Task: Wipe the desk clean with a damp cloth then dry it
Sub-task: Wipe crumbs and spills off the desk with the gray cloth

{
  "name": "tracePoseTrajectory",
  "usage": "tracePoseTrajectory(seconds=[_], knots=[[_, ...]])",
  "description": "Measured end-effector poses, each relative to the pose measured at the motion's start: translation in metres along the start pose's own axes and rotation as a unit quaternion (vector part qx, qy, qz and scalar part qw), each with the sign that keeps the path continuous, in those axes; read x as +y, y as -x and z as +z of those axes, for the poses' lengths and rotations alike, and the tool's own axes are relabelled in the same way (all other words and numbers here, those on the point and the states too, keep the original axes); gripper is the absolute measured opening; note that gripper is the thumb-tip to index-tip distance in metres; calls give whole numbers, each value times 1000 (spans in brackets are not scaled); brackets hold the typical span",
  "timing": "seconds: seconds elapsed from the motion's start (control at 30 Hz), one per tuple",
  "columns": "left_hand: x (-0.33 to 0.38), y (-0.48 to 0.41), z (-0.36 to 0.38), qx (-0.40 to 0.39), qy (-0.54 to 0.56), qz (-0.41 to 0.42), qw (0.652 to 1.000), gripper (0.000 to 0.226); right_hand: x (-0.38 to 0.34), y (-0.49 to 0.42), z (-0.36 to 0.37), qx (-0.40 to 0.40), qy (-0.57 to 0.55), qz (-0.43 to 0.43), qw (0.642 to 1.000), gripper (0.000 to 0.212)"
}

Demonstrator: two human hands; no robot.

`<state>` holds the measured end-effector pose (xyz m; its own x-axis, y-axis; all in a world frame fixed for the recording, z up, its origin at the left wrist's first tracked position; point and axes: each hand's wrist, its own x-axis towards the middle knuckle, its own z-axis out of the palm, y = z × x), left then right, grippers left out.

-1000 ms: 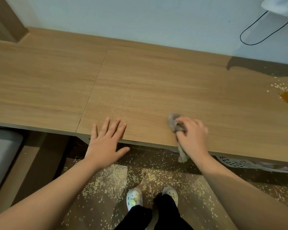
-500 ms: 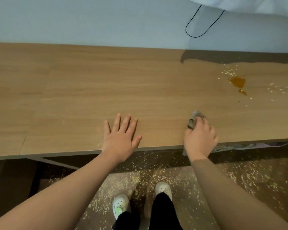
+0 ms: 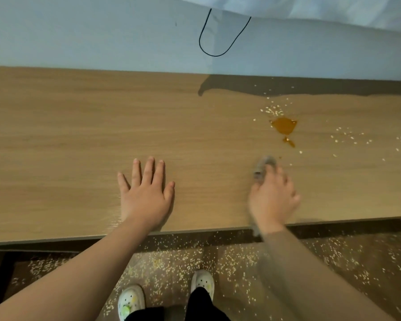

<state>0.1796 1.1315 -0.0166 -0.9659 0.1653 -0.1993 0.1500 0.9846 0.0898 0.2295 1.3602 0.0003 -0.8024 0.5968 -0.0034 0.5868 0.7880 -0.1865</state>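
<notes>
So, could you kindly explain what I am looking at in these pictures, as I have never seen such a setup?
There is no machine here: a person wears a camera on the head, so every picture looks down at their own arms. The left hand rests flat on the light wooden desk. The right hand, blurred, holds a crumpled grey cloth against the desk. Beyond it lie an amber liquid spill and scattered pale grains; more grains cover the floor.

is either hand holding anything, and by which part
The right hand grips the grey cloth by its bunched middle. The left hand lies flat on the desk, empty.
</notes>
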Motion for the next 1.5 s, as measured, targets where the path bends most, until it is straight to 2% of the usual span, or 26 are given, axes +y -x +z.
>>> tracePoseTrajectory(seconds=[0.03,0.1,0.17,0.23,0.37,0.43,0.47,0.53,0.63,0.77,0.8,0.83,0.9,0.93,0.97,1.0,1.03,1.13,1.2,1.23,1.27,1.33,1.37,1.4,1.43,1.5], knots=[[2,-1,1,4,0,-7,1000,61,-16,12,4,-4,-5,-75,997,47],[2,-1,1,12,-5,-12,1000,63,-43,41,12,-28,-19,-249,968,46],[1,0,1,13,-7,-14,1000,66,-48,46,7,-84,-16,-355,931,49],[1,0,0,14,-6,-13,1000,74,-28,17,2,-110,5,-332,937,52],[2,0,-1,8,-9,-16,1000,79,21,-41,-7,-41,32,-110,993,50],[2,0,-3,10,-14,-18,1000,77,13,-40,-4,-36,32,-72,996,48],[2,-2,-4,11,-13,-16,1000,75,0,-31,-1,-38,25,-86,995,47],[-2,-6,-7,25,-10,1,1000,67,-31,0,5,-41,14,-194,980,47],[-17,-16,-13,57,-4,51,997,58,-57,30,5,-76,-11,-311,947,59],[-40,-44,-20,39,-9,86,996,65,-44,2,13,-68,33,-420,904,44],[-45,-53,-21,32,-9,78,996,69,-44,-12,13,-65,52,-415,906,43],[-50,-62,-21,30,-5,70,997,72,-48,-27,11,-70,70,-374,922,42],[-56,-75,-21,26,-5,63,998,78,-66,-50,11,-83,44,-216,972,43],[-58,-78,-20,26,-9,66,997,78,-79,-53,13,-76,18,-142,987,45],[-59,-79,-19,26,-10,68,997,77,-92,-48,14,-68,7,-114,991,47],[-60,-78,-19,28,-4,69,997,74,-104,-38,17,-61,5,-137,989,47],[-60,-78,-19,31,6,71,997,71,-114,-23,21,-46,-3,-203,978,48],[-64,-78,-19,38,22,85,995,62,-118,4,27,-70,-32,-434,897,43],[-66,-79,-19,39,5,91,995,55,-105,-32,30,-47,23,-502,863,41],[-67,-79,-18,43,0,90,995,52,-101,-56,29,-26,44,-483,874,42],[-66,-79,-17,49,-4,89,995,51,-100,-78,27,-14,50,-426,903,41],[-65,-79,-15,60,-13,89,994,50,-106,-101,17,-51,36,-248,967,40],[-65,-79,-14,64,-17,88,994,50,-112,-98,16,-67,17,-195,978,41],[-65,-79,-14,66,-21,89,994,50,-118,-86,18,-78,4,-195,978,45],[-65,-80,-13,68,-26,88,993,50,-125,-67,17,-96,-7,-235,967,50],[-65,-80,-12,71,-24,88,993,50,-131,-24,20,-100,-50,-387,915,57]])
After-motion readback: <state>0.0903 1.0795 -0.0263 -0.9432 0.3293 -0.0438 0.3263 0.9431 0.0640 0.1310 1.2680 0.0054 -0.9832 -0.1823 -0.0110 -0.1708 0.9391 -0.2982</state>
